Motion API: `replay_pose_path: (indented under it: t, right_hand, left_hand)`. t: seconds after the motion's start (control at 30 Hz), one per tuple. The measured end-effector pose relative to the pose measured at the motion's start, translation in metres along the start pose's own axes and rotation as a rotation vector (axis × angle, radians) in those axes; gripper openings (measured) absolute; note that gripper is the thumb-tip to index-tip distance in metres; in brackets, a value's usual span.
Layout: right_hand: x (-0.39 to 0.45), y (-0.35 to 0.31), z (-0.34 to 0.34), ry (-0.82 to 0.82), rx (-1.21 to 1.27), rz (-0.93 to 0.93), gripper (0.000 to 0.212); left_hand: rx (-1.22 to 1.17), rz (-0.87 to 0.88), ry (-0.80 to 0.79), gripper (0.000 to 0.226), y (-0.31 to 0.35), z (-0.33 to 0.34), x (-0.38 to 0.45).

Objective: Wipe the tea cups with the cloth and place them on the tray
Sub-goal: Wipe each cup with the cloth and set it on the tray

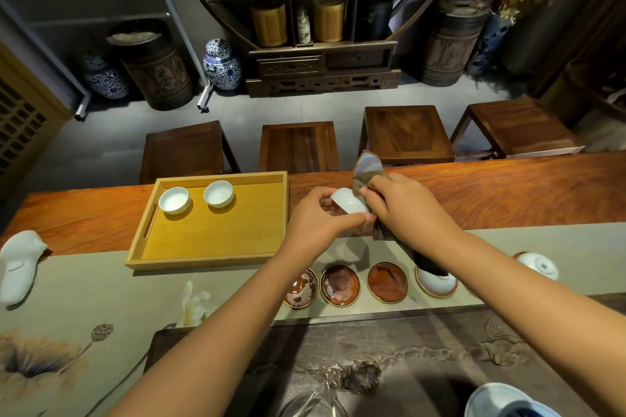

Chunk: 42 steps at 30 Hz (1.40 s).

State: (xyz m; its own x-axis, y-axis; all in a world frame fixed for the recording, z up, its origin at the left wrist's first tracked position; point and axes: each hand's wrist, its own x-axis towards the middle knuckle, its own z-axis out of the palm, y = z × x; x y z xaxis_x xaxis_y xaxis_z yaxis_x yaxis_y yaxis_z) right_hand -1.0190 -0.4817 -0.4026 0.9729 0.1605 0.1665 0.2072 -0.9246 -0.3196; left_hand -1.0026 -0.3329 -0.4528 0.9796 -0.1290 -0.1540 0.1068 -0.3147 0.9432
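The left grip [316, 218] curls round a white tea cup [350, 203] held tilted at mid-frame above the bench [508, 189], while the right grip [401, 205] pinches a dark cloth [367, 167] against the cup's rim. Two more white cups [173, 200] [218, 193] stand upright in the far left corner of the wooden tray [216, 237], left of centre. Lower right, another cup [437, 281] sits upturned on a saucer in a row of saucers [339, 285].
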Motion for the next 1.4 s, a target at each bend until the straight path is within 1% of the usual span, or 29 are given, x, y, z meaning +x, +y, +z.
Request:
replay_pose_path:
  t: [0.07,0.17,0.27,0.37,0.53,0.73,0.93,1.07,1.2,1.4]
  right_hand:
    - [0.002,0.002,0.0,-0.001,0.01,0.01,0.031]
    - [0.003,0.008,0.004,-0.035,0.018,0.036,0.031]
    - [0.001,0.016,0.01,-0.063,0.047,0.078,0.03]
    - [0.002,0.017,0.016,-0.073,0.081,0.115,0.028]
    - [0.013,0.013,0.025,-0.082,0.09,0.14,0.026]
    - [0.026,0.01,0.031,-0.086,0.126,0.126,0.023]
    - [0.034,0.009,0.034,-0.093,0.155,0.148,0.021]
    - [0.039,0.012,0.038,-0.101,0.153,0.17,0.02]
    - [0.041,0.015,0.043,-0.101,0.146,0.192,0.02]
    - [0.038,0.019,0.045,-0.102,0.157,0.232,0.022]
  left_hand:
    - [-0.032,-0.038,0.005,0.069,-0.002,-0.002,0.002]
    - [-0.095,-0.092,0.009,0.054,-0.008,-0.015,0.009]
    - [-0.029,-0.082,-0.001,0.044,-0.019,-0.033,0.016]
    - [0.051,-0.095,0.013,0.049,-0.031,-0.047,0.023]
    - [0.163,-0.148,0.033,0.068,-0.048,-0.07,0.04]
    - [0.348,-0.146,0.066,0.07,-0.065,-0.093,0.069]
    - [0.686,-0.12,0.103,0.078,-0.082,-0.111,0.102]
    - [0.849,-0.133,0.066,0.078,-0.09,-0.113,0.12]
    - [0.908,-0.118,0.016,0.079,-0.102,-0.111,0.131]
    - [0.914,-0.112,-0.01,0.078,-0.115,-0.106,0.139]
